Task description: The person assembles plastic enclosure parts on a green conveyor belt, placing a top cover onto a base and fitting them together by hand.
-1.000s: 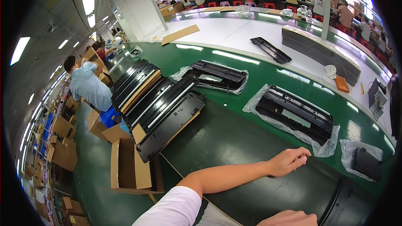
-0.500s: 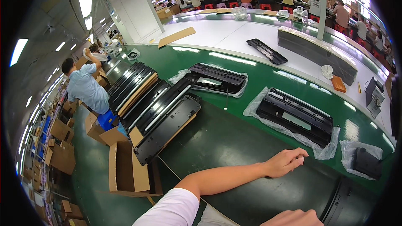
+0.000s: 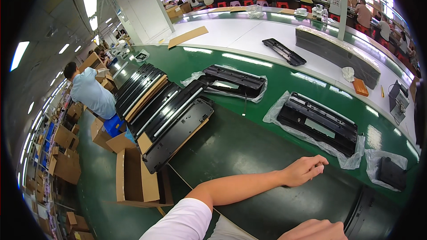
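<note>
My left hand (image 3: 305, 170) rests on the dark work surface (image 3: 249, 151), its fingers loosely bent and a little apart, with nothing seen in it. At the lower edge my right hand (image 3: 314, 230) shows only its back and knuckles; its fingers are hidden. Right of it lies a dark, flat panel (image 3: 371, 215), partly cut off by the rim. Beyond my left hand, a long black plastic housing (image 3: 320, 124) with a rectangular opening sits on clear plastic wrap (image 3: 284, 129) on the green belt (image 3: 275, 80). Neither hand touches that housing.
Left of me leans a stack of black panels (image 3: 178, 135) with cardboard between, above an open carton (image 3: 133, 178). Another housing (image 3: 235, 80) and a wrapped black part (image 3: 391, 173) lie on the belt. A person (image 3: 93, 91) stands at left; others sit far back.
The housings and the wrapped black part have shifted slightly right along the belt. The person at left has lowered an arm. My hands have barely moved.
</note>
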`<state>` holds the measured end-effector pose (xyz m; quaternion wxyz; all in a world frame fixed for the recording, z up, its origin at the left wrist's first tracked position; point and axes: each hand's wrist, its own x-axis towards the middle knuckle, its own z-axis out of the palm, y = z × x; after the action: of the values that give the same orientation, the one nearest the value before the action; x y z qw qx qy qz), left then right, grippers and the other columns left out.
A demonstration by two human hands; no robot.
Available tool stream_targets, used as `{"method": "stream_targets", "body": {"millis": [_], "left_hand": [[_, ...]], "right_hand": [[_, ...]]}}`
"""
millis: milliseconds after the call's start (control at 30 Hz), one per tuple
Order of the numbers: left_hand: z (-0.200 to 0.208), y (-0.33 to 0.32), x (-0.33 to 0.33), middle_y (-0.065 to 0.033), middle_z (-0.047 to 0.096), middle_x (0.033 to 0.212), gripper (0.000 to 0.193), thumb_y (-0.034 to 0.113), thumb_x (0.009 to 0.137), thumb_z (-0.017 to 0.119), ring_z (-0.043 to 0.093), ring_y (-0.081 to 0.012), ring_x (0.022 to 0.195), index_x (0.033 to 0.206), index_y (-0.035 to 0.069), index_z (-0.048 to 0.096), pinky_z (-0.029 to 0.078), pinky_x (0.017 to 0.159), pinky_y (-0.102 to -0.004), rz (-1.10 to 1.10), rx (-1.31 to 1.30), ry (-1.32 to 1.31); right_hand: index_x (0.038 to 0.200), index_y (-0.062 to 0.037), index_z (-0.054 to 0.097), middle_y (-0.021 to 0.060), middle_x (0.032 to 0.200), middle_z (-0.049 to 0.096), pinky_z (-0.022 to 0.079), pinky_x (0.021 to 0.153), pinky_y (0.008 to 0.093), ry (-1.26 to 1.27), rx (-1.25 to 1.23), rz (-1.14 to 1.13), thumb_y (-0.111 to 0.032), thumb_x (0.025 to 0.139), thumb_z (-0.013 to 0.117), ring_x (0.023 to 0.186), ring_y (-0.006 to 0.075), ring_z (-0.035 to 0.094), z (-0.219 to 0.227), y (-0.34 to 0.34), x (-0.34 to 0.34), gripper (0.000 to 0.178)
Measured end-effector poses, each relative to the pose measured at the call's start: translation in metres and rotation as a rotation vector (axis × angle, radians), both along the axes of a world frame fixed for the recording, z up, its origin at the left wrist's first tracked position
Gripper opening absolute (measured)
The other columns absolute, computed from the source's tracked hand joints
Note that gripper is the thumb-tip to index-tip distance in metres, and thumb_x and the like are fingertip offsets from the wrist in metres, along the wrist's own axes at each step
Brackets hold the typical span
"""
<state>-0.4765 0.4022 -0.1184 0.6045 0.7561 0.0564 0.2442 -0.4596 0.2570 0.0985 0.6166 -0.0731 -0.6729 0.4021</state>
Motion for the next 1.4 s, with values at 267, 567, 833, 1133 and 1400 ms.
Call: {"method": "stream_targets", "body": {"millis": [267,567,833,1133,1400], "left_hand": [[0.0,0.007,-0.008,-0.0058,0.063,0.091,0.032,0.023,0.11,0.047,0.059,-0.0144,0.07,0.13,-0.001,0.054,0.051,0.066,-0.0319,-0.002,0.008,0.001],[0.001,0.013,-0.016,-0.0059,0.063,0.09,0.032,0.023,0.11,0.048,0.06,-0.0148,0.069,0.131,-0.001,0.055,0.051,0.066,-0.0323,0.006,0.002,0.007],[-0.001,0.02,-0.022,-0.006,0.063,0.089,0.032,0.024,0.111,0.047,0.06,-0.0147,0.068,0.13,-0.001,0.054,0.051,0.065,-0.0321,0.011,0.013,-0.01],[0.001,0.024,-0.029,-0.0059,0.062,0.088,0.032,0.025,0.111,0.047,0.06,-0.0149,0.068,0.129,-0.001,0.054,0.051,0.064,-0.0323,0.008,0.013,-0.002],[0.001,0.032,-0.035,-0.0074,0.064,0.089,0.033,0.026,0.11,0.049,0.062,-0.0166,0.068,0.129,-0.001,0.054,0.052,0.064,-0.0332,0.009,0.016,0.001]], "right_hand": [[0.085,0.0092,0.069,0.0178,0.076,0.071,0.06,0.06,0.0341,0.007,0.039,-0.107,-0.005,0.085,0.077,0.065,0.0293,0.073,-0.002,0.005,-0.011,0.016],[0.086,0.0068,0.067,0.0146,0.076,0.069,0.057,0.058,0.0354,-0.002,0.036,0.005,-0.001,0.085,0.077,0.064,0.0281,0.069,-0.003,0.019,-0.018,0.012],[0.085,0.0017,0.067,0.0126,0.079,0.07,0.058,0.061,0.0353,-0.028,-0.095,0.0,0.006,0.079,0.077,0.066,0.0276,0.07,-0.001,0.019,-0.022,0.013],[0.098,0.0086,0.071,0.0216,0.095,0.075,0.061,0.077,0.0415,-0.069,-0.143,0.202,-0.005,0.087,0.073,0.084,0.035,0.076,0.005,0.032,-0.023,0.018],[0.094,0.0107,0.072,0.0232,0.09,0.074,0.062,0.074,0.0403,-0.048,-0.139,0.146,-0.007,0.083,0.074,0.08,0.0342,0.076,0.004,0.034,-0.036,0.021]]}}
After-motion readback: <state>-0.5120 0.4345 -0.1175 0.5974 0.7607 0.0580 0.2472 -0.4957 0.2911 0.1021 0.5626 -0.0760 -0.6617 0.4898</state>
